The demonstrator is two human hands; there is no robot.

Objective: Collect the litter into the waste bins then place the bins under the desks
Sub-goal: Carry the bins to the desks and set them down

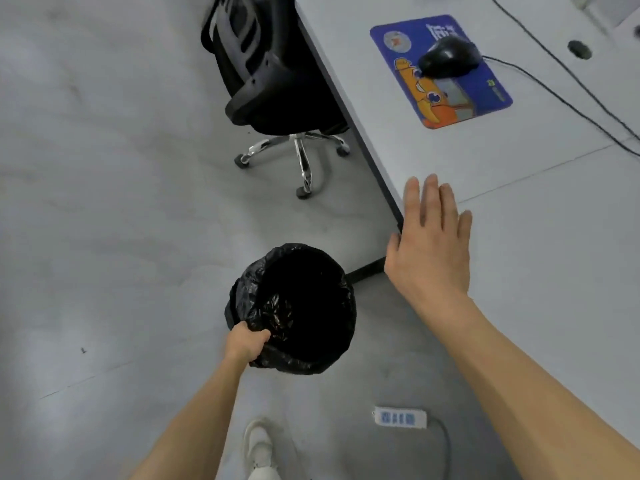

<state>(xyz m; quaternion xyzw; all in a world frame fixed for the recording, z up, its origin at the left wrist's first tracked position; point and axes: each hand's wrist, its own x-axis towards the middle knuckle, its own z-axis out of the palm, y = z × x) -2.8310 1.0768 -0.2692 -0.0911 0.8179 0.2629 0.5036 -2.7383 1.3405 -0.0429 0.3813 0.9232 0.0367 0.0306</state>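
Black crinkled plastic lines the round waste bin, which is above the grey floor beside the desk corner; its inside is too dark to read. Left hand grips the near rim, fingers curled over the liner. Right hand hovers flat at the desk edge, fingers straight and slightly apart. Beyond are a mouse on a printed pad and a black mesh chair, cut off above.

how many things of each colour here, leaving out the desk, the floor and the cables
black: 3 (bag-lined plastic waste bin, mesh office chair, computer mouse)
blue: 1 (cartoon-printed mouse pad)
white: 2 (plastic power strip, shoe)
total: 6
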